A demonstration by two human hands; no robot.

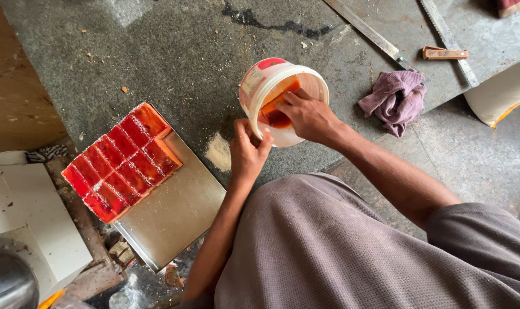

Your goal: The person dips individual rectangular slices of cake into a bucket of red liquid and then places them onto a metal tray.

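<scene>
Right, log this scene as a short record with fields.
left hand: grips the near rim of the white bucket
right hand: inside the bucket, holding an orange block over red liquid
metal sheet: carries rows of red-coated blocks
floor: purple rag, small sawdust pile, metal ruler
</scene>
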